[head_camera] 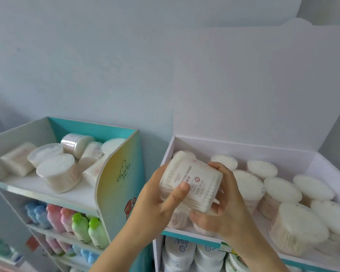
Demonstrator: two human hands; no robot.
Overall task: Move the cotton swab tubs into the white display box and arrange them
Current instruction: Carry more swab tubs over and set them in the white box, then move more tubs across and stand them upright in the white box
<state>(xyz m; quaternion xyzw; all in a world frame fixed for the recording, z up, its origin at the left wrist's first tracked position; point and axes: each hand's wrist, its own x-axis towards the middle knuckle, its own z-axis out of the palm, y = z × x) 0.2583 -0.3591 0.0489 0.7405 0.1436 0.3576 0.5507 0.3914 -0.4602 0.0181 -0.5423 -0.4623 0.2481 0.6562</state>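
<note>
Both hands hold one square clear tub of cotton swabs [192,181], labelled "COTTON SWABS", tilted over the front left corner of the white display box [263,152]. My left hand [157,201] grips its left side with the thumb on the label. My right hand [222,209] cups its right side and bottom. Several round tubs [281,190] stand in the box, filling its middle and right. More tubs [55,173], round and square, lie jumbled on the top shelf of the teal stand [114,173] at the left.
The box's tall white lid [263,85] stands upright behind it against the wall. Below the teal stand's top shelf are rows of coloured bottles [81,226]. Under the white box sit stacked round white packs [192,256].
</note>
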